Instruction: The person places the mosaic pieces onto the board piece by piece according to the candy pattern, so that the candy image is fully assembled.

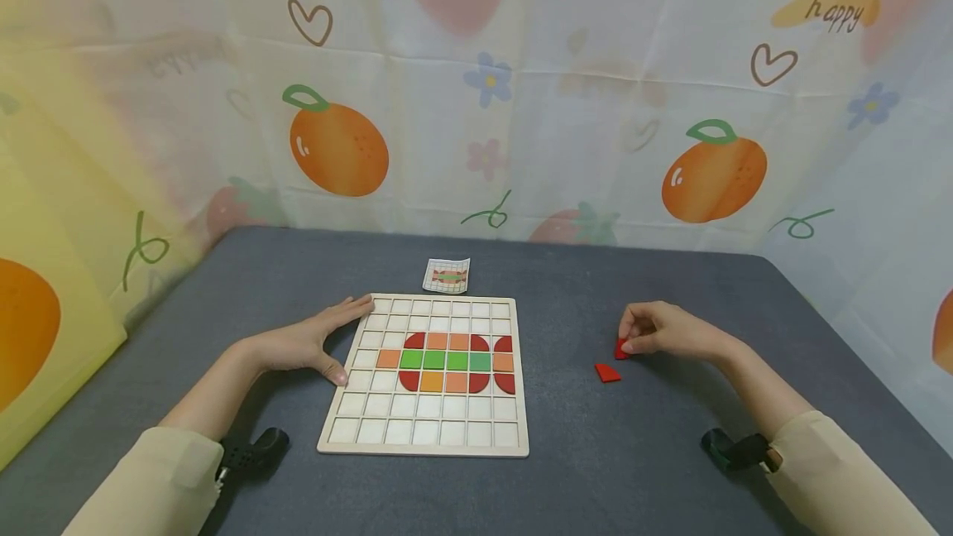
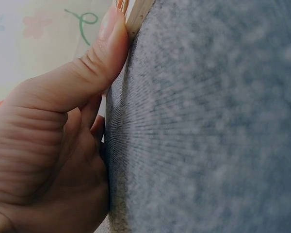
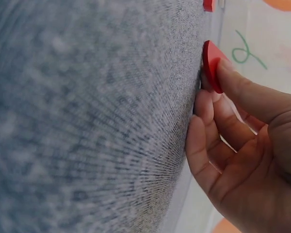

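Note:
My left hand (image 1: 301, 343) rests along the left edge of a wooden grid board (image 1: 424, 443), fingertips at its upper left corner and thumb lower on the edge. Red, orange and green tiles fill a block of the board's cells, such as the green square tile (image 1: 434, 360). To the right of the board, my right hand (image 1: 670, 331) pinches a red quarter-circle tile (image 3: 212, 65) between thumb and fingers, close over the table. Another red quarter-circle tile (image 1: 607, 373) lies on the table just in front of that hand.
A small printed card (image 1: 447, 275) with a coloured grid pattern lies behind the board. The dark grey table (image 1: 581, 470) reaches back to a fruit-print cloth (image 1: 521, 147) hanging behind it. Each wrist carries a black camera band, such as the left band (image 1: 253, 453).

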Tool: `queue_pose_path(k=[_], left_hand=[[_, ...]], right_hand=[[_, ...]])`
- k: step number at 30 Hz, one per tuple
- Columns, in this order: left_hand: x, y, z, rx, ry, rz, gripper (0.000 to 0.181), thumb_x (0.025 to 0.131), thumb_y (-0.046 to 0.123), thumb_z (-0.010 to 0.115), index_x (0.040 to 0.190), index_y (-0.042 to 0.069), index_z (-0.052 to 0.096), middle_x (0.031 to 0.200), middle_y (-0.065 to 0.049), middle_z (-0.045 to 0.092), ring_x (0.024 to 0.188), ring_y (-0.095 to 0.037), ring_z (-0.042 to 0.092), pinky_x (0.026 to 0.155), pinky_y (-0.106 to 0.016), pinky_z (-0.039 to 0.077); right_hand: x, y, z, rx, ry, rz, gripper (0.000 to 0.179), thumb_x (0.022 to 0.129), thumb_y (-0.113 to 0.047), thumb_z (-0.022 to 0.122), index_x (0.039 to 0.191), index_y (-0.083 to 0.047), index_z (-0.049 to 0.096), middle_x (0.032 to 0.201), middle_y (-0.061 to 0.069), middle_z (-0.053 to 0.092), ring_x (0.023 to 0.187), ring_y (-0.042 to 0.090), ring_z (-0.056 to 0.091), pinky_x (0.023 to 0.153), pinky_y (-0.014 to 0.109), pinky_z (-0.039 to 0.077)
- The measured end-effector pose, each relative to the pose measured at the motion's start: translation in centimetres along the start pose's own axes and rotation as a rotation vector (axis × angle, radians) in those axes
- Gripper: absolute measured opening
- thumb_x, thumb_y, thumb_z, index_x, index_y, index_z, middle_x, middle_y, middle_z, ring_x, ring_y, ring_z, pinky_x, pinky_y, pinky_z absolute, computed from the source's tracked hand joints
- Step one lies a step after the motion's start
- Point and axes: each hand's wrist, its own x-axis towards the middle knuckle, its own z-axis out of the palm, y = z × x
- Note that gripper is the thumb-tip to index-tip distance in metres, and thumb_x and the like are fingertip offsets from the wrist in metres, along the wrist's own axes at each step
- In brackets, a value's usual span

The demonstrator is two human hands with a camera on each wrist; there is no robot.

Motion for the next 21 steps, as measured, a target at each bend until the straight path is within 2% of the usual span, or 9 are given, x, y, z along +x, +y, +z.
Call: queue_pose_path(k=[6,10,16,21], left_hand=[[-0.1,0.2,0.0,-0.002,0.002,-0.004,0.123,0.065,0.033,0.09,0.16,0.009,0.014,0.168,-0.018,0.0,0.152,-0.049,-0.012,0.112,-0.076,0.0],[-0.1,0.3,0.0,0.0,0.003,-0.013,0.124,0.065,0.033,0.09,0.16,0.009,0.014,0.168,-0.019,0.0,0.152,-0.049,-0.011,0.112,-0.075,0.001],[-0.1,0.3,0.0,-0.001,0.0,-0.016,0.123,0.065,0.034,0.09,0.16,0.009,0.015,0.168,-0.019,0.0,0.152,-0.049,-0.011,0.112,-0.075,0.001],[-0.1,0.3,0.0,-0.003,0.001,-0.021,0.123,0.065,0.034,0.09,0.16,0.009,0.015,0.168,-0.018,0.001,0.152,-0.048,-0.011,0.112,-0.075,0.0]], right_hand=[[0.3,0.0,0.1,0.03,0.011,-0.022,0.019,0.1,-0.015,0.058,0.109,0.001,0.06,0.094,0.012,0.064,0.081,0.011,0.061,0.074,0.027,0.054],[0.8,-0.3,0.4,0.044,0.077,-0.015,0.023,0.101,-0.017,0.055,0.112,0.002,0.061,0.1,0.016,0.065,0.087,0.013,0.069,0.078,0.028,0.059],[2.3,-1.6,1.3,0.116,0.163,-0.058,0.025,0.1,-0.014,0.057,0.114,0.006,0.062,0.109,0.026,0.063,0.09,0.019,0.075,0.079,0.031,0.061],[3.8,-3.7,2.6,0.096,0.246,-0.092,0.025,0.096,-0.016,0.064,0.113,0.003,0.065,0.105,0.021,0.066,0.087,0.028,0.075,0.076,0.032,0.061]])
